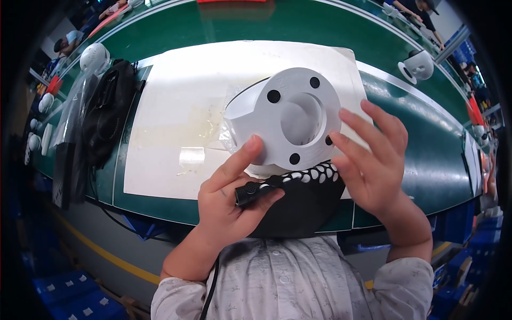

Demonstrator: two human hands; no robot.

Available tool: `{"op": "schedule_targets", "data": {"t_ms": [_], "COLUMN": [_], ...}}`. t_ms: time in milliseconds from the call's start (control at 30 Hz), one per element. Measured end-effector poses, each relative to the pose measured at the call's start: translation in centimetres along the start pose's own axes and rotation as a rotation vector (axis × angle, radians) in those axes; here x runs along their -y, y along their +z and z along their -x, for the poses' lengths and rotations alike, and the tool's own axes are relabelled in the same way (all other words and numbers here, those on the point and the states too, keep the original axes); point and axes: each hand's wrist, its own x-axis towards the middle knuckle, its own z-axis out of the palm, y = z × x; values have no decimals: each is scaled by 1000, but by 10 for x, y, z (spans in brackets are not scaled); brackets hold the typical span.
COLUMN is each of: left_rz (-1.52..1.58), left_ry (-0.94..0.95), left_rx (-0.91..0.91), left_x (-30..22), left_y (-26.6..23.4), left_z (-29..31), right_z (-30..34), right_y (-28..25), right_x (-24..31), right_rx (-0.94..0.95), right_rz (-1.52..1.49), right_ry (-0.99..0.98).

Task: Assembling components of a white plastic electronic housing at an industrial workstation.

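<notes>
A white plastic device with a round, ring-shaped base (277, 130) lies with its underside up. Black round pads sit around the base, one of them (273, 96) at its upper left. My left hand (226, 205) is closed on a black sheet of round pads (304, 205), whose upper edge shows rows of white round gaps. Its index finger rests against the white base. On the right side, my right hand (376, 160) has its fingers spread; one fingertip is at a pad on the base's right rim. The thumb is just above the sheet.
Under the device lies a white board (170, 106) with clear tape and film on it, on a green table (426, 154). Black pouches and clear bags (109, 109) lie at left. Another white device (418, 66) stands at far right. Other people work beyond the table.
</notes>
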Motion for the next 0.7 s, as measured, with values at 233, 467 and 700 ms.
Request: {"op": "schedule_targets", "data": {"t_ms": [233, 467, 700], "left_rz": [-14, -96, 17], "left_ry": [3, 18, -22], "left_rx": [-7, -2, -157], "left_x": [-6, -1, 16], "left_y": [-1, -2, -17], "left_z": [-2, 0, 23], "right_z": [1, -14, -43], "right_y": [-15, 15, 15], "right_x": [15, -8, -78], "right_rx": [250, 324, 9], "right_rz": [268, -1396, -1217], "right_ry": [-118, 797, 719]}}
